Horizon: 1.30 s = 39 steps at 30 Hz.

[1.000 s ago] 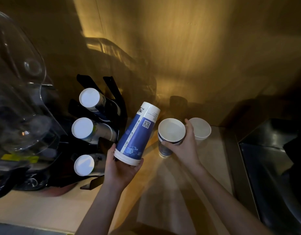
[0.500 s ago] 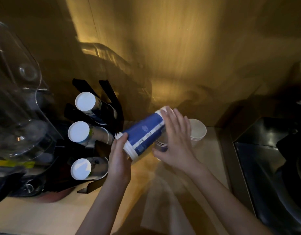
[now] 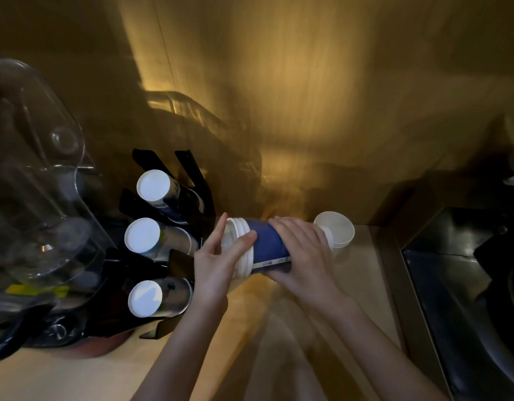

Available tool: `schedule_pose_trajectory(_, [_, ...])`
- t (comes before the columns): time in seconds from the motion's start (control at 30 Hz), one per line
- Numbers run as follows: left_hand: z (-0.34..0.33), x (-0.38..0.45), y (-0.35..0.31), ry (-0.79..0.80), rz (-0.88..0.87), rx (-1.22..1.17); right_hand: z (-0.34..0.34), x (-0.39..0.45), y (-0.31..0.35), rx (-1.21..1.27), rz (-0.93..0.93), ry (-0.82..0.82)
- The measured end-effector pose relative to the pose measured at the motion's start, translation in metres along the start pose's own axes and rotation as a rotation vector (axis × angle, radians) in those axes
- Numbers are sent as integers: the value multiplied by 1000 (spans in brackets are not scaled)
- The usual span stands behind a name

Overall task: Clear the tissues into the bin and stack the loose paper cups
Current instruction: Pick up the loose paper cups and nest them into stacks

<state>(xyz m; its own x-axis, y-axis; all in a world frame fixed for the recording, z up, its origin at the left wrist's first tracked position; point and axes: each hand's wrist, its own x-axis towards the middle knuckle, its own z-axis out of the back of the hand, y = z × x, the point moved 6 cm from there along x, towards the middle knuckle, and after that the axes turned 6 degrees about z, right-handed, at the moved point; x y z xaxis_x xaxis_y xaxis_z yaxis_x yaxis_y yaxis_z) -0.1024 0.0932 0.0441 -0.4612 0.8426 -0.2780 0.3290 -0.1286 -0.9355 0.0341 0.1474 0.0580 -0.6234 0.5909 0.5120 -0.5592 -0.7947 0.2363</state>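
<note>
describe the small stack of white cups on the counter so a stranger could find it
On the tan countertop, look to the back, against the wood wall. The short stack of plain white paper cups stands upright there, mouth up, unlike the blue-printed cup stack held sideways.

Blue cup stack (image 3: 268, 246): held sideways above counter (image 3: 61, 374) | left hand (image 3: 215, 266): at rims | right hand (image 3: 303, 256): around body | white cups (image 3: 335, 230): beside | rack (image 3: 169, 238): three cup rows

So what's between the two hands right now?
In the head view, the blue cup stack lies sideways between them: the left hand grips its rim end, and the right hand wraps its other end.
</note>
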Motion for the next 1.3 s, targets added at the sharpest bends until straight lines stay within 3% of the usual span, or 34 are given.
schedule_pose_trajectory(0.13, [7,1,-8,-27,70,-65,15,2,-8,-111,-10,-81])
schedule_pose_trajectory(0.3, [20,1,-10,17,197,-381,44,11,-38,25,-140,-191])
schedule_pose_trajectory(0.47, [31,6,6,53,317,-583,60,17,-53,441,-422,-301])
schedule_pose_trajectory(0.6, [28,7,20,71,358,-645,50,13,-59,768,-517,-427])
schedule_pose_trajectory(0.67, [30,7,25,46,370,-654,35,11,-58,860,-532,-392])
schedule_pose_trajectory(0.77, [33,5,31,14,389,-664,14,4,-60,792,-552,-309])
schedule_pose_trajectory(0.97, [37,7,37,-13,396,-622,-36,-19,-68,657,-594,5])
schedule_pose_trajectory(1.17, [34,9,38,-8,348,-505,-47,-27,-72,446,-525,81])
schedule_pose_trajectory(1.3, [29,12,41,35,322,-438,-50,-28,-65,433,-519,133])
